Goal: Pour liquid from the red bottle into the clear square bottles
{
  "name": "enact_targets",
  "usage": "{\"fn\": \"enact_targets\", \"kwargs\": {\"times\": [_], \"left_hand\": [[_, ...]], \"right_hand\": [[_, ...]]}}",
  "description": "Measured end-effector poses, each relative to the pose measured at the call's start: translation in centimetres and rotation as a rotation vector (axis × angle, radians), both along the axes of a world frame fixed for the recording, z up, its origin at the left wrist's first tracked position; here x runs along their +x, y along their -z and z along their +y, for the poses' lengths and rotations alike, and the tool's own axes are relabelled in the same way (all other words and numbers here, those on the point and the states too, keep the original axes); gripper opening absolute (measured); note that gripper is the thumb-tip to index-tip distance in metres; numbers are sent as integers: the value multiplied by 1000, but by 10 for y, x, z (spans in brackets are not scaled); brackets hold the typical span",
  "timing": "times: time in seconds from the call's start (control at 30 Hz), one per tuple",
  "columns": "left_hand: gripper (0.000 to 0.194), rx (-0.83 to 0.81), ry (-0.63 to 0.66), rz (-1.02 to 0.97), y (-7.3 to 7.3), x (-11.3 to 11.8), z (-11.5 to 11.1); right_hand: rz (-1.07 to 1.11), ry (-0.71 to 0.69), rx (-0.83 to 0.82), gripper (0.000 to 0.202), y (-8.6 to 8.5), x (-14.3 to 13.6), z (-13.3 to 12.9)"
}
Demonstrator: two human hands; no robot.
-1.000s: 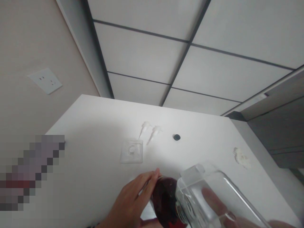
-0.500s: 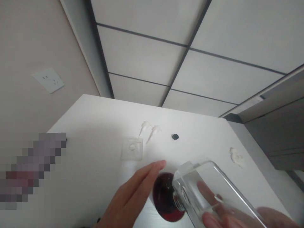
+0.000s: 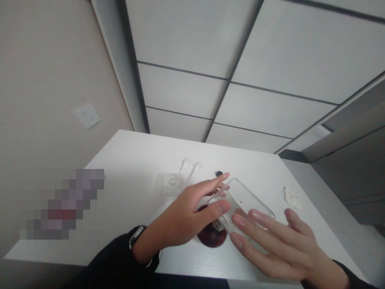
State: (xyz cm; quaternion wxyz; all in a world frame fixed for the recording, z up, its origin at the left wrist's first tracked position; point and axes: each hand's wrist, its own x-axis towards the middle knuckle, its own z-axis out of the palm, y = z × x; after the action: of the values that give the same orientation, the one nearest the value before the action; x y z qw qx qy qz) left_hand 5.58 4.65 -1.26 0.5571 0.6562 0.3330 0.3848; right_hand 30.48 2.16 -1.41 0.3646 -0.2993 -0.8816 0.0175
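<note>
A clear rectangular bottle (image 3: 247, 197) lies tilted between my two hands, its threaded neck pointing down-left at a dark red round container (image 3: 212, 239). My left hand (image 3: 192, 212) holds the bottle near its shoulder, thumb on the near side and fingers on the far side. The fingers of my right hand (image 3: 285, 245) are stretched out along the bottle's near right side; whether they all touch it, I cannot tell. Part of the red container is hidden behind my left hand and the bottle neck.
On the white table (image 3: 129, 216) lie two white pump heads (image 3: 197, 166), a clear square plastic piece (image 3: 171, 185), a small black cap (image 3: 219, 174) and a crumpled white tissue (image 3: 291, 197). A blurred-out item (image 3: 63, 208) is at the left. A wall socket (image 3: 87, 116) is beyond it.
My left hand has moved from beside the red container onto the bottle. My right hand's fingers have loosened and straightened. The camera view has shifted, showing more of both forearms.
</note>
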Motion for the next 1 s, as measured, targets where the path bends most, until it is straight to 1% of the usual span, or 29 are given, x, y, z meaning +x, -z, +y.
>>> {"fn": "enact_targets", "kwargs": {"times": [0.03, 0.07, 0.1, 0.13, 0.17, 0.23, 0.27, 0.33, 0.37, 0.43, 0.47, 0.57, 0.6, 0.67, 0.77, 0.87, 0.93, 1.0], "left_hand": [[63, -8, -6, -17, 2, 0, -1], [62, -16, -15, -31, 3, 1, -3], [62, -21, -27, -43, 4, 1, -4], [62, -19, -36, -52, 5, 1, -5], [62, -11, -46, -56, 5, 2, -6], [60, 14, -62, -57, 6, 2, -6], [59, 29, -68, -54, 6, 1, -6], [58, 61, -73, -42, 6, 1, -6], [59, 79, -74, -35, 7, 0, -6], [62, 114, -75, -19, 7, -1, -6], [64, 129, -75, -13, 8, -1, -6], [67, 143, -72, 1, 9, -3, -7], [67, 144, -69, 5, 9, -3, -7], [68, 153, -71, 15, 9, -3, -8], [69, 168, -80, 48, 8, -3, -9], [73, 164, -91, 81, 10, -7, -13], [75, 146, -110, 78, 14, -12, -19], [77, 121, -134, 60, 23, -19, -28]], "right_hand": [[-100, -48, 174, 38, -9, -5, 6], [-179, -65, 319, 32, -17, -8, 10], [-234, -68, 427, 28, -21, -9, 12], [-257, -52, 489, 27, -23, -8, 12], [-255, -38, 508, 29, -22, -5, 10], [-178, -7, 438, 43, -16, 1, 1], [-104, 21, 358, 53, -11, 3, -5], [98, 106, 144, 70, -4, 2, -15], [197, 148, 36, 72, -2, -1, -19], [330, 191, -136, 69, 0, -10, -21], [363, 189, -193, 68, 0, -16, -21], [410, 134, -325, 77, 0, -27, -18], [418, 121, -362, 75, 0, -30, -17], [414, 110, -406, 70, 1, -31, -17], [422, 110, -410, 63, 0, -31, -20], [425, 96, -408, 64, -2, -30, -23], [416, 99, -398, 66, -3, -29, -22], [408, 116, -384, 68, -1, -28, -20]]}}
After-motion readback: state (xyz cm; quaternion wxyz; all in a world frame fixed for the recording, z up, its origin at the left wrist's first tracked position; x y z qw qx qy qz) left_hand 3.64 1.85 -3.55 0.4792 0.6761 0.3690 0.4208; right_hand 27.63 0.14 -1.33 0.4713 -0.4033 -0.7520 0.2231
